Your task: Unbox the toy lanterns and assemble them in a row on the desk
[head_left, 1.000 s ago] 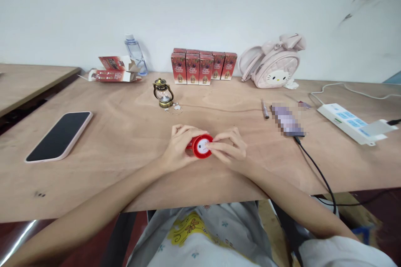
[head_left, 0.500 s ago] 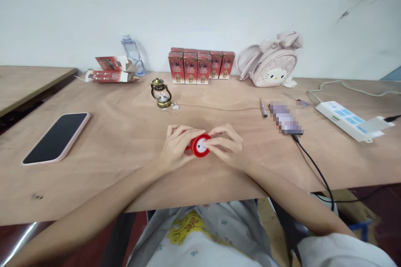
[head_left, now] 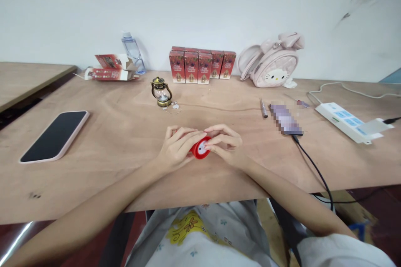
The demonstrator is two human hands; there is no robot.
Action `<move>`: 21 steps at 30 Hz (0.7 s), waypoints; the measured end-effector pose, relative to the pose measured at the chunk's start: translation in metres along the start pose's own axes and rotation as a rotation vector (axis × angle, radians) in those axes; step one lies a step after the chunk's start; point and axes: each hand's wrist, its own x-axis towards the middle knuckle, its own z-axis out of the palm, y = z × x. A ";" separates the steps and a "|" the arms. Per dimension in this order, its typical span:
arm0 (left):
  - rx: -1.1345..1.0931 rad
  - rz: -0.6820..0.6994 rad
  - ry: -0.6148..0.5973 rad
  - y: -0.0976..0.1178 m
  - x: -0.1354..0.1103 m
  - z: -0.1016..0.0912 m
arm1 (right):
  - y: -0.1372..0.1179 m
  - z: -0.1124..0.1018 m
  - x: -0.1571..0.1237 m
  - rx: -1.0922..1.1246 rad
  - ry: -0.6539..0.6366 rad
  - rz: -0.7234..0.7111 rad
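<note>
Red lantern [head_left: 200, 149] is held on its side between both hands, low over the table [head_left: 125, 133]. Left hand [head_left: 177, 148] is closed round its body; right hand [head_left: 227, 146] is pinched at its white-centred base. Work at the base seems in hand; a steady left grip is called for.

Plain white wall [head_left: 219, 4], light plywood table [head_left: 125, 133], second wooden table [head_left: 28, 77] at left, even light

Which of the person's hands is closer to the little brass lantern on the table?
Left. The left hand sits just this side of the lantern, slightly rightward; the right hand is farther right, beyond the red round object both grip.
</note>
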 end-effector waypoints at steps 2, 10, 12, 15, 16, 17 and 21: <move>0.037 0.006 0.001 0.001 -0.001 0.000 | -0.001 0.000 0.000 -0.008 0.012 -0.028; 0.103 0.055 0.004 0.005 0.001 -0.001 | -0.006 0.002 0.000 -0.121 0.045 -0.047; 0.117 0.057 0.009 0.005 0.002 -0.001 | -0.006 0.003 0.000 -0.120 0.056 -0.031; 0.118 0.063 0.026 0.001 0.001 0.001 | -0.004 0.004 0.000 -0.059 0.073 0.010; 0.106 0.061 0.035 -0.001 -0.001 0.002 | -0.003 0.005 0.000 -0.019 0.076 0.036; 0.079 0.047 0.043 -0.004 -0.002 0.003 | -0.002 0.005 -0.001 0.028 0.078 0.070; -0.134 -0.176 0.190 -0.017 -0.003 0.005 | 0.007 0.008 -0.004 0.187 0.126 0.282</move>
